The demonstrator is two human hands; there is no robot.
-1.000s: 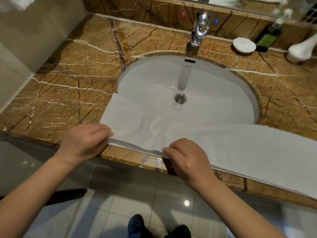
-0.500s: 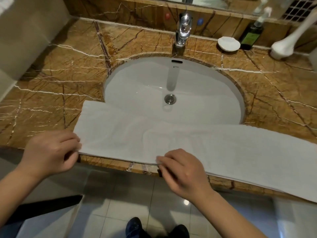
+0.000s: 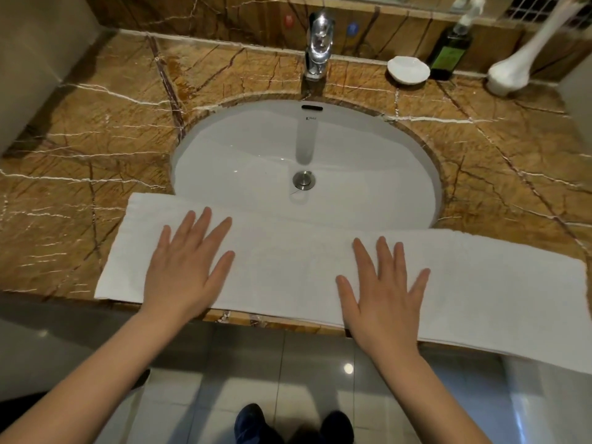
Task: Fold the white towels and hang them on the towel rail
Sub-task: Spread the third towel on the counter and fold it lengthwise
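A long white towel (image 3: 288, 267), folded into a narrow strip, lies along the front edge of the brown marble counter (image 3: 80, 139) and covers the near rim of the sink. My left hand (image 3: 185, 267) lies flat on the towel's left part, fingers spread and straight. My right hand (image 3: 381, 290) lies flat on its middle, fingers spread, the heel of the palm over the counter's edge. The towel's right end runs to the frame's right edge. No towel rail is in view.
Behind the towel sits a white oval sink (image 3: 307, 161) with a chrome tap (image 3: 318, 43). A white soap dish (image 3: 408, 69), a dark green pump bottle (image 3: 450, 49) and a white vase (image 3: 512, 72) stand at the back right. Below lie grey floor tiles and my shoes (image 3: 253, 424).
Both hands let go of the towel's near edge and moved onto its top, now spread flat. The towel lies smoother, and the view has shifted so the sink sits farther left.
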